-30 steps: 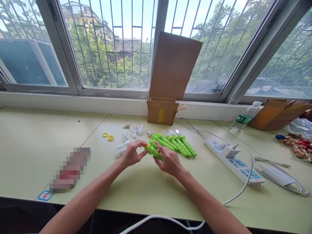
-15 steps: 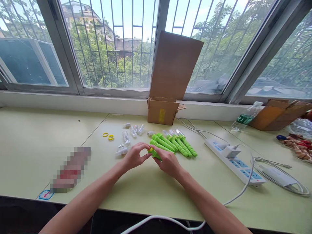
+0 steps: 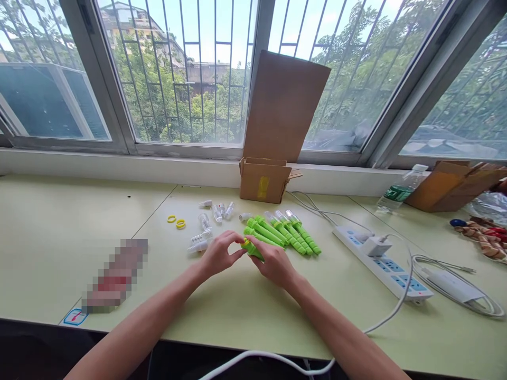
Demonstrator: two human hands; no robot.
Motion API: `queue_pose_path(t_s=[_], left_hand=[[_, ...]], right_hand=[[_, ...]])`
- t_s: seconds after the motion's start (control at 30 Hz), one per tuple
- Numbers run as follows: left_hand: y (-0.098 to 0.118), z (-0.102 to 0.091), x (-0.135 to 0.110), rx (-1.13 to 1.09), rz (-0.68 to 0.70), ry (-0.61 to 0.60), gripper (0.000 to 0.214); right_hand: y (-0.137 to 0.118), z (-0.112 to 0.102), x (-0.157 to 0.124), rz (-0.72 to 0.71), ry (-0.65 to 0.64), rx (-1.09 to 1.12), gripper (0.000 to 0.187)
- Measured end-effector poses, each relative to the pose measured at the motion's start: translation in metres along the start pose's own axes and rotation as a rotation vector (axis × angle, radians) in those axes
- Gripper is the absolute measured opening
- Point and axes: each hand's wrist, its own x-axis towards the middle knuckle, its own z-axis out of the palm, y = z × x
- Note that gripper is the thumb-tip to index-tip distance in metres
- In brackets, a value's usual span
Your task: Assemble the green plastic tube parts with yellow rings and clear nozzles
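Note:
My right hand (image 3: 273,264) is wrapped round a green plastic torch body (image 3: 251,248), held just above the table. My left hand (image 3: 218,253) pinches its front end, where a bit of yellow shows between the fingertips. Behind the hands lies a row of several more green torch bodies (image 3: 285,232), some with clear heads. To the left lie several small clear plastic parts (image 3: 206,221) and two yellow rings (image 3: 176,221).
A small open cardboard box (image 3: 263,179) stands by the windowsill. A white power strip (image 3: 380,261) with plug and cables lies to the right, with a white cable running to the table's front edge. A water bottle (image 3: 398,191) and another box (image 3: 451,184) are at far right.
Both hands have drawn closer together on the green torch body and dropped slightly; the yellow piece at its end is now mostly covered by the left fingers.

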Motion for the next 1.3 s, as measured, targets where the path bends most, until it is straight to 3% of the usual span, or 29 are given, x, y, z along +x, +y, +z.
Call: queue_pose_path(t_s=[0.37, 1.3], left_hand=[[-0.0008, -0.0041, 0.0026, -0.034, -0.004, -0.073, 0.008], [0.0063, 0.0016, 0.0007, -0.191, -0.083, -0.028, 0.023]], right_hand=[[-0.0012, 0.0, -0.0005, 0.002, -0.047, -0.026, 0.048], [-0.0026, -0.0002, 0.0008, 0.018, -0.037, 0.027, 0.054]])
